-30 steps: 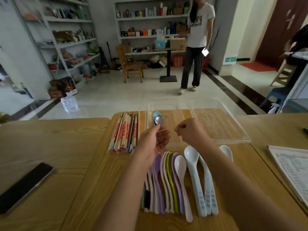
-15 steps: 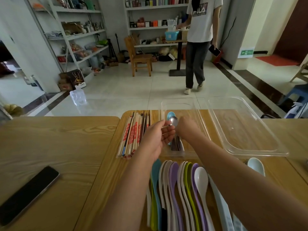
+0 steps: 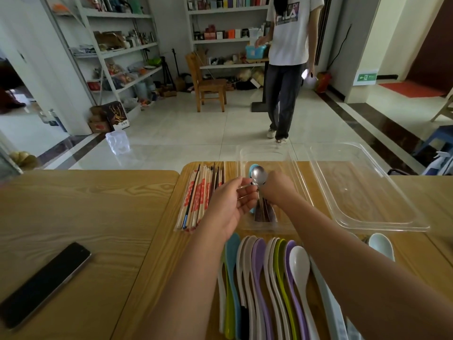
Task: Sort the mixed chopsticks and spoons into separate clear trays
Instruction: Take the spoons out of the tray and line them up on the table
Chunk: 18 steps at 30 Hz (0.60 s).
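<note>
Wooden tabletop (image 3: 85,217) was occupied by chopsticks (image 3: 199,196) at left, two clear trays and a row of plastic spoons (image 3: 269,278) nearest. A metal spoon (image 3: 259,175) was clamped in the right hand (image 3: 278,190) over the middle tray (image 3: 297,177). The left hand (image 3: 231,204) was held open-palmed beside it.

right tray (image 3: 372,212) open, middle tray (image 3: 282,225) blocked by hands

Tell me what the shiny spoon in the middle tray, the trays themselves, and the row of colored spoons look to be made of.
Shiny spoon: likely polished steel; mirror-like grey bowl.
Middle tray and right tray: clear glossy plastic; wood grain shows through.
Colored spoons: probably melamine or plastic; smooth, opaque pastel surfaces, though ceramic cannot be ruled out.
</note>
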{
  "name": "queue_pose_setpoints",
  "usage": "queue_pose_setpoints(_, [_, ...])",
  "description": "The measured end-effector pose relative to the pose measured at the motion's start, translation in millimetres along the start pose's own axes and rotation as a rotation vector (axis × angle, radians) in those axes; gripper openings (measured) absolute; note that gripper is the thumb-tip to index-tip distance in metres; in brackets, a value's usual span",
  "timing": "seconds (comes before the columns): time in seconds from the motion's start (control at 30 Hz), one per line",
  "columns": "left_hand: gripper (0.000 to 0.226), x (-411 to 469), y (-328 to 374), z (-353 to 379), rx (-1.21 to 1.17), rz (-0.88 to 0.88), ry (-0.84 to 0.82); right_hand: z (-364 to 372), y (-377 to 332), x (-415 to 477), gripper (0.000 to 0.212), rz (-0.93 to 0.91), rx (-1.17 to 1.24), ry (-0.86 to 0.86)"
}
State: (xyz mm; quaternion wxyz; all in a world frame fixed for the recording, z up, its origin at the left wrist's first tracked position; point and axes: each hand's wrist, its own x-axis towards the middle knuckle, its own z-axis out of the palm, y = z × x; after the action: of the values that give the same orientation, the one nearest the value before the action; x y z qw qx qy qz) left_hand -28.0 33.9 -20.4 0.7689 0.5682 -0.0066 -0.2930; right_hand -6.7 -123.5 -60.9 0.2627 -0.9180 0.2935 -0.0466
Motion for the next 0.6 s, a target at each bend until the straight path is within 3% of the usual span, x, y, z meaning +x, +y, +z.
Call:
queue_pose_setpoints(0.13, [0.026,-11,1,5,0.002,0.019,-0.002,-27,-7,-6,0.027,-0.009,0.086,0.051])
queue_pose_setpoints(0.27, [0.025,-33,4,18,-0.022,0.047,-0.052,-64,-6,-21,0.013,-0.014,0.112,0.123])
queue_pose_setpoints(0.6, [0.027,-102,-54,79,-0.129,-0.054,-0.253,-141,79,-130,0.019,0.085,0.091,0.211])
